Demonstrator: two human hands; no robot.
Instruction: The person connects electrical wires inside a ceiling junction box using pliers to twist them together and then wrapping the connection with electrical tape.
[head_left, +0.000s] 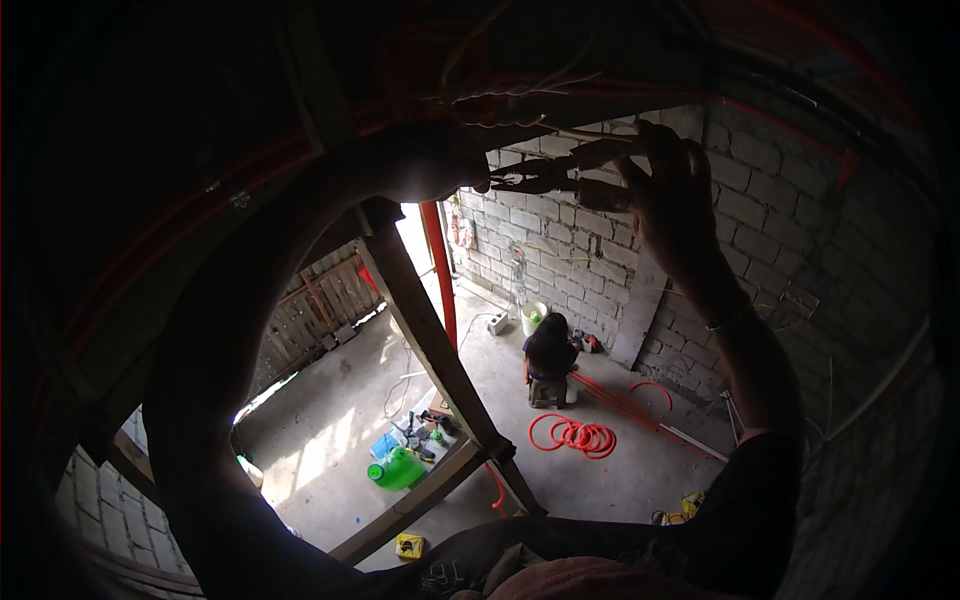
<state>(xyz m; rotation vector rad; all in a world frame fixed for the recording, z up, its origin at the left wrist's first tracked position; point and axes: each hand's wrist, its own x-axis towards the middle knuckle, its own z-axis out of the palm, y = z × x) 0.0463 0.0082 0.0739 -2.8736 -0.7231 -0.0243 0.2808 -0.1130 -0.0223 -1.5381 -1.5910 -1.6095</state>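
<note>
Raised overhead, my right hand [672, 190] is closed around the two spread handles of a pair of pliers [550, 176]. The jaws point left and stand slightly apart. Against their tips is my left hand [435, 165], a dark silhouette with its fingers drawn together; whatever they pinch is lost in shadow. Just above both hands, thin loose wires [545, 122], pale and yellowish, run across toward my right hand. Behind the wires a bundle of red-orange tubing [430, 75] shows dimly.
Below me a wooden beam [425, 335] slopes down beside a red pipe [440, 275]. A person [550, 350] sits on a low stool near the block wall [560, 235]. On the concrete floor lie coiled orange tubing [575, 437], a green jug [398, 469] and a yellow box [409, 546].
</note>
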